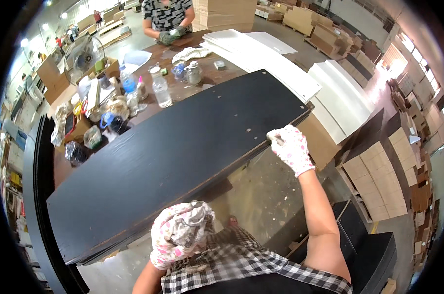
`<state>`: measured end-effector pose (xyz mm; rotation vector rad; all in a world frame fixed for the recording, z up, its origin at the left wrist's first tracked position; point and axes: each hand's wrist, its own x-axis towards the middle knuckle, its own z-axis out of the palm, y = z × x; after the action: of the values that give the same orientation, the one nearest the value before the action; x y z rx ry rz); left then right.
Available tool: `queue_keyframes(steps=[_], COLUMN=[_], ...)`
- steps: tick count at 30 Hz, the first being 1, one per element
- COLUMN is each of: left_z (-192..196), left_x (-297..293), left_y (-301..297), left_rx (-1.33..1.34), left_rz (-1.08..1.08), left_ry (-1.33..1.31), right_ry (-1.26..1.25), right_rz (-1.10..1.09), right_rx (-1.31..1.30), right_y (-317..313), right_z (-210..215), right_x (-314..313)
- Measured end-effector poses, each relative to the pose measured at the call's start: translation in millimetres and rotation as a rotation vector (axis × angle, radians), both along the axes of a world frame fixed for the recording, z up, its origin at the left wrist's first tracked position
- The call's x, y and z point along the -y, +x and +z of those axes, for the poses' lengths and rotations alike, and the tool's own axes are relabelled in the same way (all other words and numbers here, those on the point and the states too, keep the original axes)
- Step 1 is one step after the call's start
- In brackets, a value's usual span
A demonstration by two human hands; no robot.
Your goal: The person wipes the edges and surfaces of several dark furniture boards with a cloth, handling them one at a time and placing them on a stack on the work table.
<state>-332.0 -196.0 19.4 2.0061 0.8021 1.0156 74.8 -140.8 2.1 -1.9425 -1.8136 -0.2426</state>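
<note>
my left hand [180, 235]: fingers hidden in a bunched rag | my right hand [290, 147]: fingertips hidden at black board [178, 152] edge | co-worker [167, 17]: cut off above chest

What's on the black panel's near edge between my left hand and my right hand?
In the head view, nothing: the black panel edge runs bare from the left hand to the right hand.
</note>
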Motion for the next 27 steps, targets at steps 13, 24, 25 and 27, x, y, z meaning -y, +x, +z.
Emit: queue_keyframes(steps=[13,24,25,27], left_z=[1.8,-39.9,-47.2,-46.0], left_x=[-92.6,-191.8,-200.7,-204.0], left_y=[142.6,425.0,455.6,492.6], left_rx=[-0.171,-0.636,-0.641,-0.652], left_rz=[-0.093,-0.559,-0.493,-0.442], left_ry=[-0.21,0.759,0.767,0.741], right_ry=[0.233,0.411,0.455,0.54], right_rz=[-0.406,-0.393,-0.4,-0.397], right_rx=[-0.064,-0.557,-0.616,-0.757], right_y=[285.3,213.4,213.0,208.0], right_z=[-14.0,-122.1,-139.0,-161.2], right_x=[-21.0,167.0,179.5,202.1])
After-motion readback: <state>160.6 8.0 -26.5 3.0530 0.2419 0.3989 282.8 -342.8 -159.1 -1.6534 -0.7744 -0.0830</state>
